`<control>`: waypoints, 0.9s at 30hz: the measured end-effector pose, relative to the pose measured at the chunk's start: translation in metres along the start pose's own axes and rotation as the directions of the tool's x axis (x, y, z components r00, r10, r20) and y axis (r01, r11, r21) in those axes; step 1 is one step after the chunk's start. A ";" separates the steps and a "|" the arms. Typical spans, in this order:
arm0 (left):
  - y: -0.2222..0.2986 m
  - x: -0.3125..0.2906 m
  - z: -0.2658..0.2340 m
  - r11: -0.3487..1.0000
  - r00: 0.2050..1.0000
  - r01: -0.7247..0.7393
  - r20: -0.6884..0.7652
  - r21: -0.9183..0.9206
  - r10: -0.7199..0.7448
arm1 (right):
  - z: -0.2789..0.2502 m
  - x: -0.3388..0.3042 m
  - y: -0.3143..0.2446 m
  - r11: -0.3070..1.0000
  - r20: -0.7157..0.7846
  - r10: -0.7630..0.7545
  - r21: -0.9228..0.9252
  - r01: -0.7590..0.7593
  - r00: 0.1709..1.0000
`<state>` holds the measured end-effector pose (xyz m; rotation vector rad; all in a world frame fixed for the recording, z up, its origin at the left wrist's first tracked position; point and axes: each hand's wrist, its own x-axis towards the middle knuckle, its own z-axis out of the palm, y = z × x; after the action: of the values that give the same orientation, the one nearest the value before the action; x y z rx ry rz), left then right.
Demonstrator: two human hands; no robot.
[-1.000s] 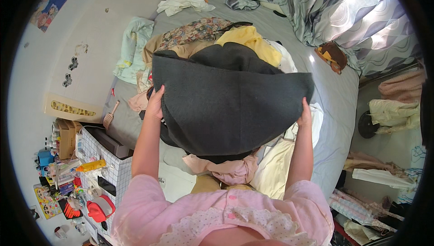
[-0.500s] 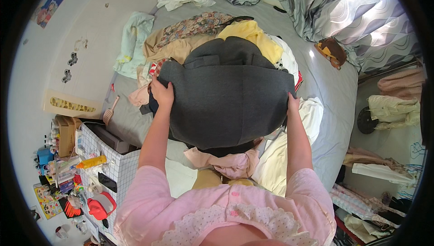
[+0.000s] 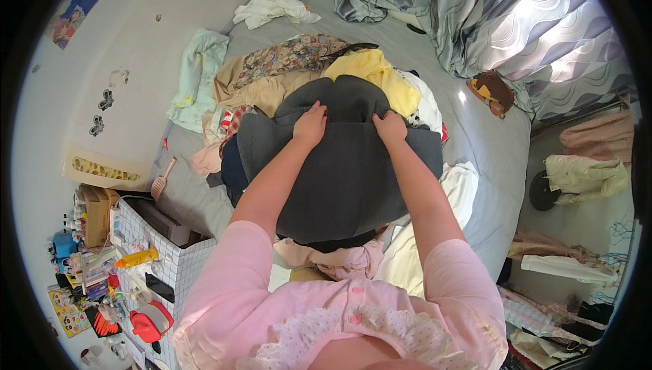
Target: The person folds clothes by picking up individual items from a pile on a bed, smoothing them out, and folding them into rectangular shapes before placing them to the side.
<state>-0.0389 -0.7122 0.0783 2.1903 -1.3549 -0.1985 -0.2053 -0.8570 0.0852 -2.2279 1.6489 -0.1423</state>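
Observation:
A dark grey garment [image 3: 333,180] of thick cloth, its exact kind not clear, lies spread and partly folded on a heap of clothes in front of me. My left hand [image 3: 311,125] is closed on its cloth near the far side, left of the middle. Level with it, my right hand [image 3: 390,127] grips the cloth right of the middle, fingers curled. Between the hands, the garment's far part rises in two rounded folds. A yellow garment [image 3: 380,78] and a tan one [image 3: 275,95] lie just beyond. Pink cloth [image 3: 336,260] shows below the near edge.
The heap rests on a bed with a grey sheet [image 3: 492,149]. A cluttered desk with a checked cover [image 3: 193,258] stands at the left. Patterned curtains [image 3: 502,23] hang at the far right, near a brown bag-like item [image 3: 494,93]. Hanging clothes [image 3: 591,176] line the right side.
Both hands have left the garment's left and right edges and moved inward to its upper middle. The grey garment now lies lower on the heap, its far folds showing more.

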 end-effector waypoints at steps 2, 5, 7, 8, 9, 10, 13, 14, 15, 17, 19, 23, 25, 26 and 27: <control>0.007 0.015 0.004 0.995 0.995 0.093 0.031 0.036 -0.094 | -0.002 0.009 -0.002 0.997 -0.008 0.046 -0.055 -0.046 0.999; 0.008 0.027 0.000 0.944 0.926 0.286 0.205 0.163 -0.316 | -0.001 0.011 0.003 0.996 0.164 -0.006 -0.092 0.021 0.986; 0.007 0.032 -0.001 0.976 0.946 0.211 0.239 0.058 -0.218 | -0.004 0.011 0.007 0.986 0.095 -0.163 -0.013 0.165 0.982; 0.008 0.029 0.001 0.976 0.944 0.211 0.247 0.057 -0.219 | -0.002 0.006 0.011 0.983 -0.017 -0.177 0.054 0.178 0.984; 0.006 0.026 -0.001 0.982 0.981 0.135 0.155 -0.131 -0.114 | -0.011 -0.005 -0.003 0.981 -0.014 -0.188 0.056 0.188 0.982; 0.004 0.025 -0.003 0.952 0.999 0.036 0.037 -0.305 -0.026 | -0.020 -0.017 -0.021 0.952 -0.138 -0.235 0.167 0.257 0.962; 0.029 0.030 0.001 0.943 0.996 -0.085 -0.062 -0.321 0.069 | -0.029 -0.033 -0.053 0.897 -0.296 -0.294 0.242 0.369 0.909; 0.031 0.028 0.009 0.949 0.999 -0.050 -0.030 -0.311 0.043 | -0.016 -0.033 -0.054 0.887 -0.257 -0.344 0.225 0.402 0.903; 0.028 0.025 0.017 0.949 0.998 -0.056 -0.029 -0.310 0.050 | -0.002 -0.028 -0.052 0.872 -0.231 -0.395 0.210 0.442 0.889; 0.019 0.017 0.034 0.978 0.987 0.061 0.155 -0.199 -0.030 | 0.025 -0.019 -0.028 0.867 -0.115 -0.432 0.223 0.447 0.895; 0.003 0.006 0.028 0.961 0.984 0.025 0.175 -0.274 0.025 | 0.022 -0.018 -0.018 0.855 0.017 -0.475 0.245 0.457 0.880; -0.020 -0.013 -0.003 0.951 0.933 -0.119 0.297 -0.287 0.206 | -0.019 -0.026 -0.002 0.752 0.166 -0.629 0.379 0.539 0.760; -0.018 -0.009 -0.017 0.932 0.895 -0.018 0.409 -0.362 0.176 | -0.031 -0.017 0.011 0.720 0.248 -0.688 0.351 0.598 0.682; -0.016 -0.006 -0.024 0.921 0.944 0.022 0.312 -0.389 0.109 | -0.031 -0.016 0.011 0.687 0.155 -0.639 0.555 0.469 0.753; -0.012 -0.001 -0.034 0.906 0.977 0.054 0.209 -0.419 0.038 | -0.039 -0.012 0.006 0.688 0.149 -0.638 0.551 0.473 0.755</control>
<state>-0.0166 -0.6947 0.0999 1.8444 -1.2692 -0.6838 -0.2254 -0.8562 0.1207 -2.1237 0.6007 -0.2843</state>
